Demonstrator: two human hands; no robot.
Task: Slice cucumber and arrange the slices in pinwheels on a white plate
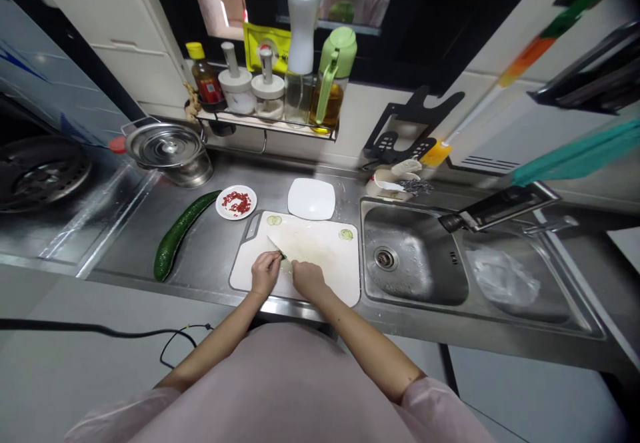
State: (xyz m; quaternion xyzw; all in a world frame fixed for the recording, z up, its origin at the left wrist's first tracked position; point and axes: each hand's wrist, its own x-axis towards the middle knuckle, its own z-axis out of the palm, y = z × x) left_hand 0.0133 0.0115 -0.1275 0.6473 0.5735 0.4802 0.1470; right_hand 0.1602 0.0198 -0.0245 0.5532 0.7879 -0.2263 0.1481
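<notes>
On the white cutting board (330, 273), my right hand (307, 279) is closed around the handle of a knife (274, 244), whose blade points up and to the left. My left hand (265, 272) has its fingers pressed together beside the blade, on a small dark green piece (283, 255). Pale green slices (274, 220) lie at the board's upper left, and another small pile of slices (345, 234) is at its upper right. Behind the board stands a white square plate (311, 199). A round plate (225, 208) holds chopped red pieces (237, 203).
A long green cucumber-like vegetable (181, 233) lies left of the board. To the right is a steel sink (415, 256) with a plastic bag (505, 276) beyond it. A lidded pot (187, 168) stands back left, below a rack (260, 122) of bottles and jars.
</notes>
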